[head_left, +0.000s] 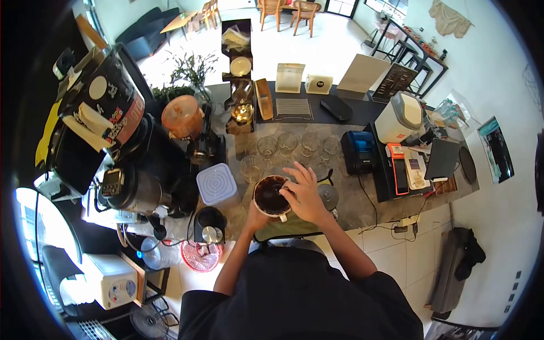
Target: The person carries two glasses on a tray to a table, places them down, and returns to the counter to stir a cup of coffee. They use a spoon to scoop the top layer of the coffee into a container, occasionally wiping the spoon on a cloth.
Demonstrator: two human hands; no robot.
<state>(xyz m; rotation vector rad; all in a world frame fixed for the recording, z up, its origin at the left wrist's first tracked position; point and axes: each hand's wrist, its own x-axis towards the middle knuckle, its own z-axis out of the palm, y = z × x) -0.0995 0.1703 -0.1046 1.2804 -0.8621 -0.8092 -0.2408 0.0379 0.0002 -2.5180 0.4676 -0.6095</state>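
A white cup (pixel 281 216) with a dark brown, chocolate-like content coating its inside sits in front of me. My left hand (pixel 256 219) is closed around the cup's left side. Over the right rim, my right hand (pixel 306 198) has thumb and index finger pinched together, the other fingers raised. Whatever those fingertips hold, if anything, is too small to make out. Several clear glasses (pixel 288 144) stand on the counter beyond the cup. A round grey metal lid or pot (pixel 328 196) is just right of my right hand, and a green cloth (pixel 283 229) lies under the cup.
On the left stand a square-lidded container (pixel 217 185), a coffee grinder (pixel 133 190) and an orange-lidded tub (pixel 181 116). To the right are a blue-black printer (pixel 358 153), an orange card terminal (pixel 400 173) and a white canister (pixel 399 117). Loose cables hang off the counter's front edge.
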